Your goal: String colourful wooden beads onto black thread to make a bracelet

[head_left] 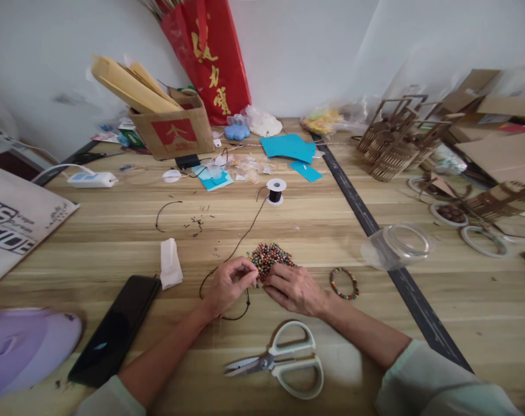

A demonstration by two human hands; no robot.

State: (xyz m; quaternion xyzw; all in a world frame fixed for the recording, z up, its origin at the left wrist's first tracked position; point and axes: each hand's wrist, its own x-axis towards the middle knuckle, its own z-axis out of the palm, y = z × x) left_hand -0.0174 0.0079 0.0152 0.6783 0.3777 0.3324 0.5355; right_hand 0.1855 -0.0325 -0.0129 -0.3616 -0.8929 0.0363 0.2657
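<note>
The bead pile (268, 257) lies on the tabletop (184, 370) and serves as the reference point. The left hand (230, 286) is at the near left edge of the pile, thumb and forefinger brought close together; whether they grip anything cannot be determined. The right hand (294, 289) is at the near right edge, fingers bent and lowered against the beads; whether a bead is held cannot be determined. The spool (275, 195) stands upright beyond the pile. Dark cord (248, 303) runs from it toward the left hand, with a loop showing on both sides of the wrist. The beaded ring (332, 279) lies to the right of the pile, the partly opened scissors (264, 363) on its near side, and the phone (115, 329) to its left and nearer.
</note>
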